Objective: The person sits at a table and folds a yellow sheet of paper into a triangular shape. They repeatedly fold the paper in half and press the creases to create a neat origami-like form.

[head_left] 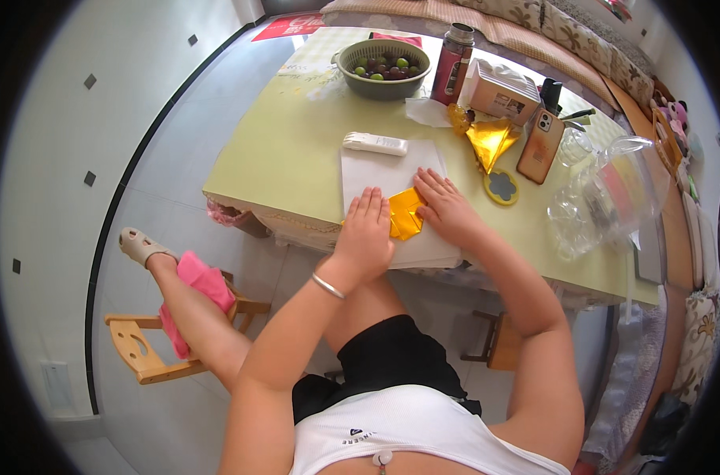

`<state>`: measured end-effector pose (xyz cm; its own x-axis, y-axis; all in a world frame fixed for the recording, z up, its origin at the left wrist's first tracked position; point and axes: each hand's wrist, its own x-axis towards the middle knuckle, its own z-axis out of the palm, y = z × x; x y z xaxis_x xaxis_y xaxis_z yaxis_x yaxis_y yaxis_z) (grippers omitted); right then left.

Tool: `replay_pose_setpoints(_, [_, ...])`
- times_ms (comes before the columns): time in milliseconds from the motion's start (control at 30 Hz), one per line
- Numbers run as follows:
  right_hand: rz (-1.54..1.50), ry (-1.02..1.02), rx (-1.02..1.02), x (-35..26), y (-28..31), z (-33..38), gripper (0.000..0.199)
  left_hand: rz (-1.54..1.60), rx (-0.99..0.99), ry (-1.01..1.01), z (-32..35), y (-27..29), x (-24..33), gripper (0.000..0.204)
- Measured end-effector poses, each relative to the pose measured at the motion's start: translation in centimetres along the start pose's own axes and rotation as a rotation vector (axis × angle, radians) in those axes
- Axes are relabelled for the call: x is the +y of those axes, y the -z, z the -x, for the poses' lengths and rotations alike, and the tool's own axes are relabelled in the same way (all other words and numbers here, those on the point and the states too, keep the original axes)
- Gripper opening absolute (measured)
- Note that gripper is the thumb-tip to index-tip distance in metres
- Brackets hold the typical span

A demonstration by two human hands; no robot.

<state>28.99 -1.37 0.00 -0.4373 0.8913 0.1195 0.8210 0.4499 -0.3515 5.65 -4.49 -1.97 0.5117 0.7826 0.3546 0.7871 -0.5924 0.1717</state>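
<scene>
A folded piece of shiny gold paper [406, 214] lies on a stack of white paper [360, 176] near the table's front edge. My left hand [368, 229] rests flat at the gold paper's left side, fingers stretched out and covering part of it. Across from it, my right hand [445, 207] presses down at the right edge of the gold paper, palm down with its fingers extended. Neither hand grips anything. Just beyond them, a white oblong case [375, 143] sits on the paper stack. Farther right stands a folded gold paper shape [492, 143].
A grey-green colander [386, 82] of grapes and a dark red thermos [452, 63] stand at the back. Rightward are a tissue box [503, 91], a phone [541, 146], a yellow-rimmed round item [501, 187] and a clear plastic bag [605, 198]. A wooden stool [138, 348] stands left.
</scene>
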Motion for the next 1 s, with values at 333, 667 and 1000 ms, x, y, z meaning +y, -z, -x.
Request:
replay_pose_setpoints(333, [0.055, -0.004, -0.018, -0.5, 0.1, 0.3, 0.076, -0.034, -0.091, -0.118, 3.6, 1.1, 2.0, 0.102])
replay_pose_setpoints(667, [0.040, 0.061, -0.069, -0.2, 0.8, 0.6, 0.102, 0.089, -0.039, -0.108, 4.2, 2.7, 2.8, 0.096])
replay_pose_setpoints(1000, [-0.032, 0.158, 0.017, -0.7, 1.7, 2.0, 0.091, 0.057, 0.340, -0.028, 3.0, 2.9, 0.4, 0.036])
